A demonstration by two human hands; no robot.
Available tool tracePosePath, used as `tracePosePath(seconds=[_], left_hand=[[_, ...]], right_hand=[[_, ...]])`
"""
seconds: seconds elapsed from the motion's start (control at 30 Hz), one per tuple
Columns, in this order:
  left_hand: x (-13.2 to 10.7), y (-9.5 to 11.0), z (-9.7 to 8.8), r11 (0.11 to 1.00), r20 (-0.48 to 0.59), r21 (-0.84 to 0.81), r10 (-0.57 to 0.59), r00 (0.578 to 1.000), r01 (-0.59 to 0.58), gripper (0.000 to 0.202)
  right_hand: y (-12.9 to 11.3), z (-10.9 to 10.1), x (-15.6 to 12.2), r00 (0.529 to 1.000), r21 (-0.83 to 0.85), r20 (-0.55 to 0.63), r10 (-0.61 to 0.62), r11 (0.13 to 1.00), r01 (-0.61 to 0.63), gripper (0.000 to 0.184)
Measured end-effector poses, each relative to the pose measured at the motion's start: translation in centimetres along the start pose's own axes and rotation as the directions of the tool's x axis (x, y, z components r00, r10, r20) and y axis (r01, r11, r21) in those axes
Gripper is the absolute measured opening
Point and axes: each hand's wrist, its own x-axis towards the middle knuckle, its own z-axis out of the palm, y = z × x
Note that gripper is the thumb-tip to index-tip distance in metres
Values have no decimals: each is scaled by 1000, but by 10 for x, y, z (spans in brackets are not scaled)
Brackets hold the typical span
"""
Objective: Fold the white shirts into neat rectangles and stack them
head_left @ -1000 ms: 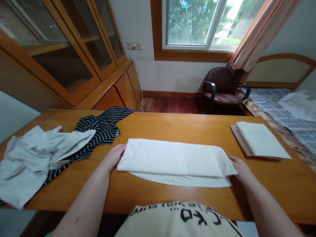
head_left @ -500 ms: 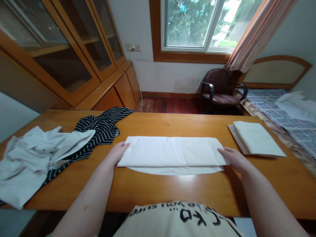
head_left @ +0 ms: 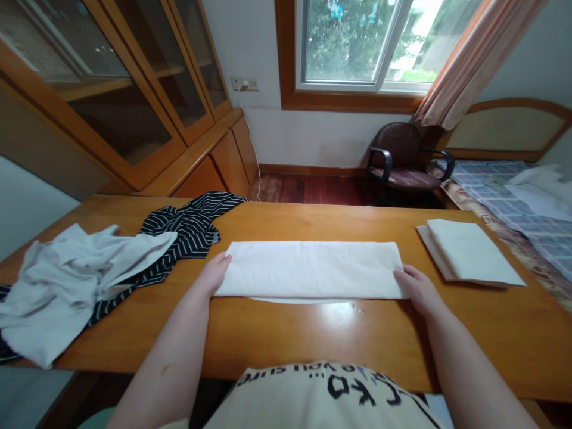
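A white cloth garment (head_left: 313, 269), folded into a long flat band, lies across the middle of the wooden table (head_left: 286, 339). My left hand (head_left: 215, 273) is closed on its left end, thumb on top and the other fingers hidden underneath. At the opposite end my right hand (head_left: 415, 286) grips the right edge the same way. A thin strip of the lower layer peeks out below the near edge. What kind of garment it is cannot be told from its folded shape.
A neatly folded white garment (head_left: 473, 250) sits on the table's right. To the left, a crumpled white garment (head_left: 67, 286) overlaps a black-and-white striped one (head_left: 187, 223). Beyond the table are a glass-door cabinet (head_left: 147, 89), an office chair (head_left: 402, 155) and a bed (head_left: 509, 185).
The lower layer that stuck out at the near side now shows much less. The band's far right corner looks straighter. Both hands keep hold of the ends; the view has shifted slightly.
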Motion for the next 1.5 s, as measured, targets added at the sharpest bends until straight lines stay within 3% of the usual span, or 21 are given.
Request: tracePosePath(seconds=[0.17,0.3,0.4,0.47,0.53,0.6,0.67,0.7,0.77,0.8,0.83,1.0,1.17,1.23,1.37,1.43,1.5], left_hand=[[-1,2,0,979,-14,202,47,999,-43,28],[-1,1,-1,961,-30,275,41,999,-31,24],[1,1,-1,954,-92,298,-1,996,28,20],[-1,7,1,952,-167,300,-4,986,55,30],[-9,20,10,937,-278,348,110,954,-6,43],[-26,41,26,863,-302,465,363,882,-196,47],[-50,63,50,735,-94,506,568,818,-452,47],[-64,72,64,631,90,490,649,755,-601,50],[-89,85,91,378,472,386,703,532,-842,56],[-99,88,103,300,571,348,684,454,-888,56],[-107,88,113,258,618,337,665,419,-906,53],[-121,73,135,148,695,388,601,394,-910,16],[-129,61,136,40,752,346,586,303,-937,14],[-131,65,134,98,756,318,574,314,-943,12],[-123,86,126,378,786,210,483,386,-902,14],[-116,92,125,460,739,252,476,476,-851,22],[-110,91,129,468,577,404,536,616,-786,29]], right_hand=[[-8,10,0,983,-370,-135,-126,926,67,33],[-11,14,-2,962,-521,-153,-227,846,117,24],[-8,16,-2,938,-584,-139,-318,791,182,16],[-6,17,-2,927,-599,-120,-356,770,218,14],[-4,17,-1,918,-608,-104,-383,755,246,17],[-2,16,-1,913,-620,-97,-397,741,257,21],[-1,17,-1,911,-634,-100,-401,731,252,23],[0,17,-1,911,-639,-103,-400,729,248,24],[0,17,-1,910,-641,-103,-402,727,248,24],[-1,17,-1,909,-637,-100,-405,728,254,24],[-1,17,-2,908,-630,-97,-408,731,261,24],[-8,18,-3,916,-572,-119,-383,781,252,32],[-10,17,-5,935,-539,-158,-316,822,186,30],[-8,17,-5,934,-539,-157,-322,820,193,27],[-4,20,-4,905,-563,-154,-396,788,249,18],[0,21,-2,884,-577,-146,-444,764,289,15],[3,22,0,876,-591,-126,-466,744,311,15]])
